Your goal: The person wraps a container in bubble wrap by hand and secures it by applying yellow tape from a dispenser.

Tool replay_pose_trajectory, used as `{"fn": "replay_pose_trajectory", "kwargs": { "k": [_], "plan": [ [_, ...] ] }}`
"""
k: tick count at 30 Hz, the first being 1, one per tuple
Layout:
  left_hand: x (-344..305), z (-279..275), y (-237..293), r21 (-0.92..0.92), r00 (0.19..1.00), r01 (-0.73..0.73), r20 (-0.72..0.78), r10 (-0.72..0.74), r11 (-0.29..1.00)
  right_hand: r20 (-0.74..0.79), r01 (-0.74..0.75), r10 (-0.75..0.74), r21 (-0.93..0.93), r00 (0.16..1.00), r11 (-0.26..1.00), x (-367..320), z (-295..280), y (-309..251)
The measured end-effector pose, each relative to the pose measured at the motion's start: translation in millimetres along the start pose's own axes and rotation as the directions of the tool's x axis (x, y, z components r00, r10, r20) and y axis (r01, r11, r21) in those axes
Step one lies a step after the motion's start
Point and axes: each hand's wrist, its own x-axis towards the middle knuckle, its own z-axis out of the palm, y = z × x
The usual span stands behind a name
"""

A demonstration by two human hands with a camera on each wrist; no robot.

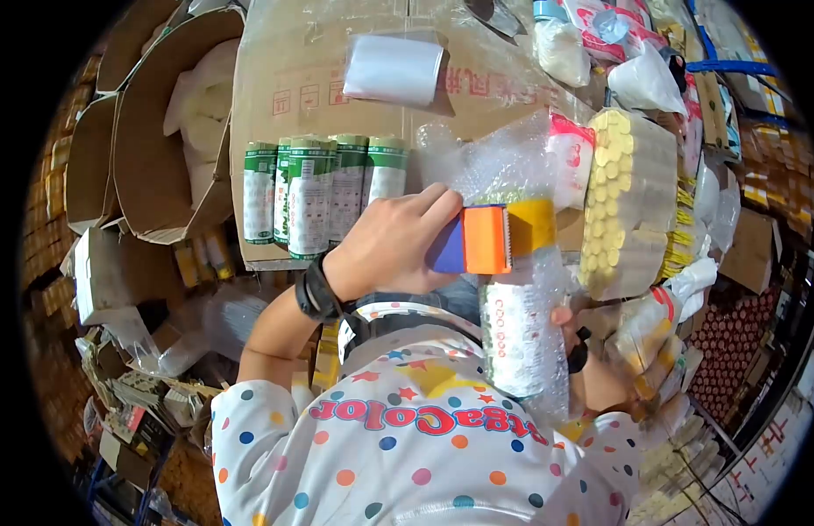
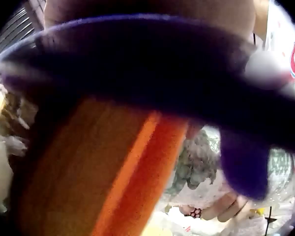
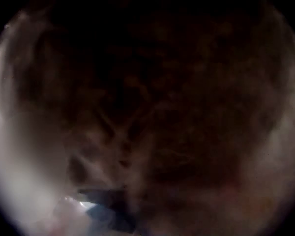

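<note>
1. My left hand point(image 1: 394, 241) grips the orange-and-purple tape dispenser point(image 1: 486, 240) against the bubble-wrapped package point(image 1: 516, 337).
2. My right hand point(image 1: 562, 319) holds the package's edge, fingers curled.
3. Green-and-white cylinders point(image 1: 310, 197) sit together on the cardboard point(image 1: 288, 66).

Open cardboard box point(image 1: 142, 131) on the left, packed yellow-ended rolls point(image 1: 630, 167) on the right.

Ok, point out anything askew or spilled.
The clear plastic lies slightly askew on the cardboard, and the boxes at lower left are jumbled, not squarely stacked. No spill shows.
</note>
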Motion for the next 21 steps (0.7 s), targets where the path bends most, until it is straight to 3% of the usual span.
{"fn": "replay_pose_trajectory", "kwargs": {
  "k": [5,8,12,14,21],
  "plan": [
    [-17.6,-25.7,13.4,0.118,0.988,0.02,0.152,-0.038,0.993,0.066,-0.003,-0.002,0.078,0.998,0.997,2.9,-4.8,23.5],
    [-25.0,-24.5,16.6,0.133,0.981,0.051,0.178,-0.075,0.99,0.087,0.028,-0.038,0.105,0.995,0.994,5.0,-14.8,34.9],
    [-44.8,-22.8,15.0,0.325,0.982,0.113,0.108,-0.155,0.939,0.102,0.069,-0.082,0.121,0.991,0.99,7.1,-24.6,43.3],
    [-42.6,-25.0,17.2,0.343,0.957,0.174,0.164,-0.241,0.923,0.102,0.084,-0.098,0.127,0.99,0.988,6.3,-27.9,47.2],
    [-31.6,-14.9,17.0,0.284,0.983,0.087,0.13,-0.128,0.955,0.106,0.134,-0.147,0.118,0.983,0.984,5.5,-36.6,52.0]
  ]
}}
